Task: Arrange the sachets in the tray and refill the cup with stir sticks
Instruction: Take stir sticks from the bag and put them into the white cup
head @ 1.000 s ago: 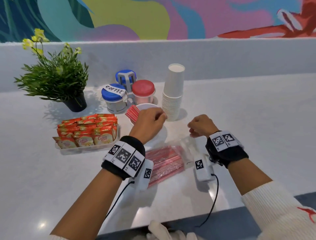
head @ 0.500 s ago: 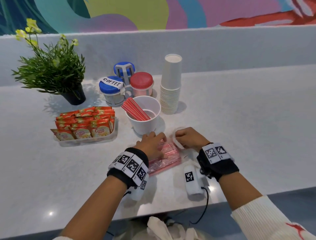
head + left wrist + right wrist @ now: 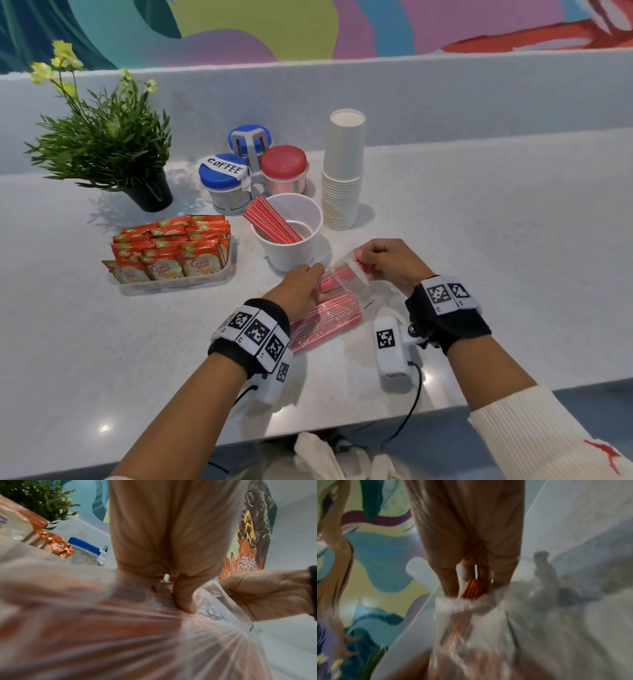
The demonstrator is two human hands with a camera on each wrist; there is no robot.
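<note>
Head view first: my left hand [image 3: 298, 291] lies on the clear plastic bag [image 3: 334, 310] of red stir sticks, fingers reaching into its open mouth, though I can't tell from here how tight they close. My right hand [image 3: 388, 262] has its fingers curled, pinching the bag's lip and a few stick ends. The white cup [image 3: 291, 240] sits just beyond the hands, round and smooth, with one bundle of red sticks leaning against its left rim. Left of it is the clear tray [image 3: 178, 282] packed with orange creamer sachets [image 3: 171, 250] standing in rows. Far side of the speckled counter [image 3: 479, 222]: three lidded jars, two blue and one red, one stack of paper cups [image 3: 342, 171] and one potted plant [image 3: 102, 144].

Left wrist view: the fingers press down into the crinkly bag, with the thumb dug in among the sticks [image 3: 164, 596].

Right wrist view: blurry, but the fingertips [image 3: 450, 588] pinch the film with the red stick ends showing between them.
</note>
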